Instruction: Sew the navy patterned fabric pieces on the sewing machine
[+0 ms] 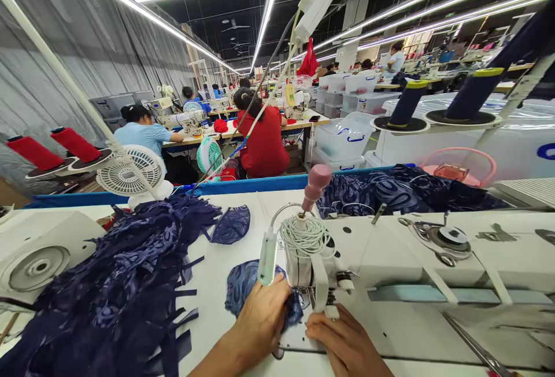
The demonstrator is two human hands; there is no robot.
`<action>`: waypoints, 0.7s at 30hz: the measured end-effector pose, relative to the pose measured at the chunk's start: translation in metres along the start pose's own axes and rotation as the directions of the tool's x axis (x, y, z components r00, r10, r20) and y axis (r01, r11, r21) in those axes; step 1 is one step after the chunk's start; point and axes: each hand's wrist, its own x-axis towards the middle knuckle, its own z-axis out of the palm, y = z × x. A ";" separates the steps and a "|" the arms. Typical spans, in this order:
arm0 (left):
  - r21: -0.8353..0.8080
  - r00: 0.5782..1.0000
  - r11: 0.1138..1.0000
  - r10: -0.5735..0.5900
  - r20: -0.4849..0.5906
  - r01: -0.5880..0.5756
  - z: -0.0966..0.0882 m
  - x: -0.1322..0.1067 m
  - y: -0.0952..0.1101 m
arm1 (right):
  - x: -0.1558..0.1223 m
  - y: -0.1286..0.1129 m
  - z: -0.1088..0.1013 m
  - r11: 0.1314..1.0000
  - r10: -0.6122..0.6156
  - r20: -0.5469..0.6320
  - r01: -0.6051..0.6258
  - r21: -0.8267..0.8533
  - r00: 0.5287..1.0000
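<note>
My left hand (265, 312) is closed on a navy lace fabric piece (240, 287), just left of the needle area of a white sewing machine (373, 255). The piece is rounded and patterned, and part of it is hidden under my fingers. On the other side of the presser foot, my right hand (340, 339) rests low on the machine bed. Its fingers are bent and pressed together, and whatever they pinch is hidden. Behind the left hand lies a second navy lace piece (232, 225), flat on the white table. A small lamp (267, 258) hangs over my left knuckles.
A large heap of navy fabric strips and pieces (130, 273) covers the left side. More navy lace (381, 189) lies behind the machine. Scissors or tweezers (474, 342) sit at the right front. Thread cones (407, 104), a white fan (130, 169) and co-workers (264, 137) are beyond.
</note>
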 end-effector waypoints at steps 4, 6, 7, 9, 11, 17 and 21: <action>-0.142 0.998 0.989 0.038 0.044 -0.031 -0.011 0.016 -0.008 | 0.004 -0.003 -0.007 0.999 0.048 -0.059 -0.048 0.005 0.997; -0.135 0.997 0.989 0.067 0.048 -0.060 -0.011 0.017 -0.010 | 0.007 -0.007 -0.008 0.998 0.062 -0.074 -0.061 0.014 0.995; -0.099 0.997 0.993 0.074 0.031 -0.070 -0.008 0.015 -0.010 | 0.007 -0.008 -0.008 0.998 0.068 -0.082 -0.067 0.015 0.994; 0.026 0.995 0.995 0.096 -0.031 -0.096 0.000 0.008 -0.007 | 0.007 -0.009 -0.007 0.997 0.078 -0.097 -0.078 0.007 0.992; 0.156 0.983 0.980 0.140 -0.123 -0.120 0.012 -0.002 -0.003 | 0.005 -0.007 -0.005 0.994 0.102 -0.100 -0.104 -0.021 0.990; 0.168 0.975 0.980 0.135 -0.176 -0.106 0.032 -0.025 0.004 | -0.009 0.026 -0.008 0.901 0.358 -0.096 -0.370 -0.225 0.929; 0.098 0.992 0.990 0.104 -0.073 -0.097 0.027 -0.027 -0.002 | -0.023 0.057 -0.019 0.764 0.552 -0.046 -0.527 -0.373 0.832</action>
